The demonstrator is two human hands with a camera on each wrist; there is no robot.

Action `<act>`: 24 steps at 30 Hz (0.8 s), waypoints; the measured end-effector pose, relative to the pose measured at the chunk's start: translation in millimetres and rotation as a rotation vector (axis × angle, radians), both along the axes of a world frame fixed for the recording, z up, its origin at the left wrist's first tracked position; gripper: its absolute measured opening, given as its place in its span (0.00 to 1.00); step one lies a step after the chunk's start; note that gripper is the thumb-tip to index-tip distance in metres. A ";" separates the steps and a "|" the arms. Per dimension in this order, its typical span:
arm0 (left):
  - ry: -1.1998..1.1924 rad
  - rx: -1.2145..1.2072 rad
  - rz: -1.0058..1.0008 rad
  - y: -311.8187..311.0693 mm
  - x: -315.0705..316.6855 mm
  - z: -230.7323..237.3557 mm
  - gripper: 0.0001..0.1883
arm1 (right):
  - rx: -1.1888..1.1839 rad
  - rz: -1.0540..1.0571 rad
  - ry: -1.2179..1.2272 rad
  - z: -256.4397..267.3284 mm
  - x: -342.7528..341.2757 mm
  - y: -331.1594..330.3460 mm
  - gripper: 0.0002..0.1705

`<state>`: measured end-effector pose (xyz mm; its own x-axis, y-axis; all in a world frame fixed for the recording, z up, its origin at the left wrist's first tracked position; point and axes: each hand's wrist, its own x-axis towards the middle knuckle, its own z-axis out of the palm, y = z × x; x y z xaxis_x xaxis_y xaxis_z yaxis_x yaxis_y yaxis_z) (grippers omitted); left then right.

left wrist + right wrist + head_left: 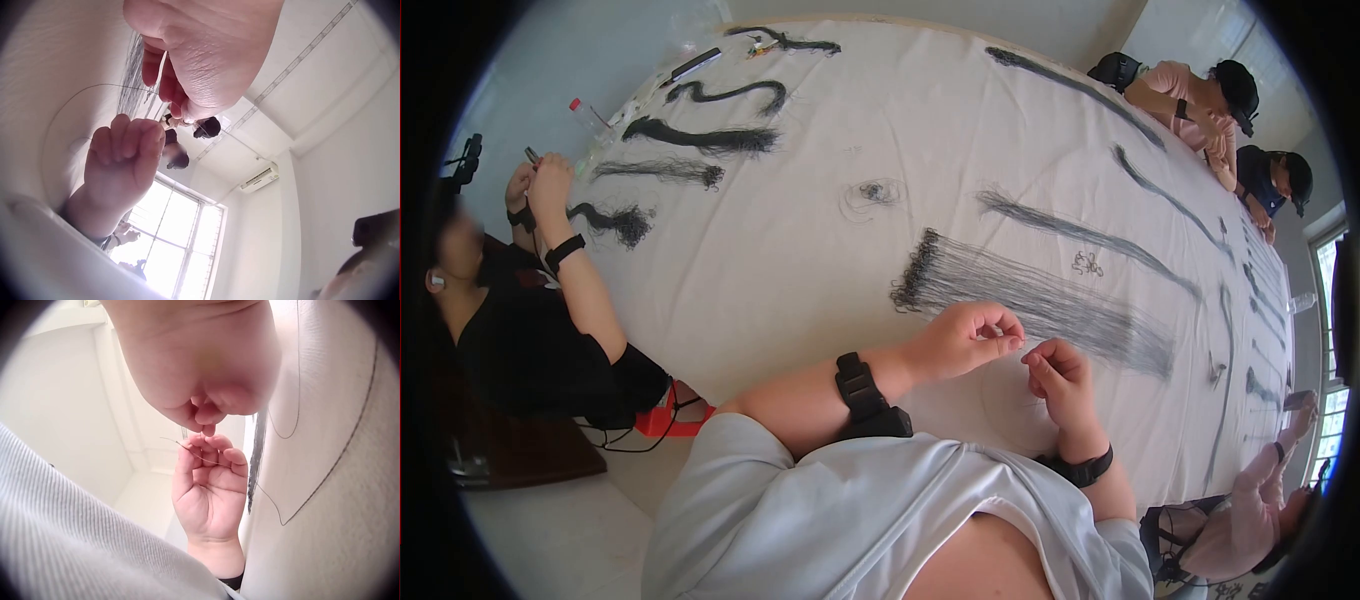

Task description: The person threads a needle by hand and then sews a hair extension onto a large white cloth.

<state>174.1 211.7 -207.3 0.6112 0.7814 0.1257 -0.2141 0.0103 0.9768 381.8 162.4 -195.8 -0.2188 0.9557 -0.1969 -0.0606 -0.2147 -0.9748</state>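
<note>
Over the near edge of the cloth, my left hand (970, 336) and right hand (1062, 385) meet fingertip to fingertip. Between thumb and forefinger, the left hand pinches a thin dark hair strand (177, 444), whose short end sticks out past the fingers. The right hand (212, 375) also has thumb and forefinger together on the strand, its fingertips right against the left ones. A long loop of strand (103, 85) curves away from the hands in the left wrist view. Just beyond them lies a wide spread of dark hair strands (1040, 300) with curled ends at its left.
A white cloth (800, 270) covers the large table. Several hair bundles (710, 136) lie at the far left, others (1090, 230) at the right. A small tangle (875, 192) sits mid-table. A person (540, 300) sits at left; others (1190, 100) work along the right side.
</note>
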 end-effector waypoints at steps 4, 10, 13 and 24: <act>-0.023 0.025 0.061 -0.2 2.1 -3.4 0.06 | -0.002 0.002 0.002 -2.2 0.1 0.9 0.06; 0.019 0.011 0.032 1.0 -0.8 -2.1 0.06 | -0.013 0.010 0.006 2.3 -0.2 0.3 0.06; -0.002 -0.011 0.016 1.7 -0.2 -2.7 0.06 | -0.015 0.014 0.017 1.3 0.5 0.6 0.06; 0.066 0.296 0.094 1.3 0.0 4.4 0.03 | -0.031 0.025 0.113 -0.4 3.6 -0.4 0.07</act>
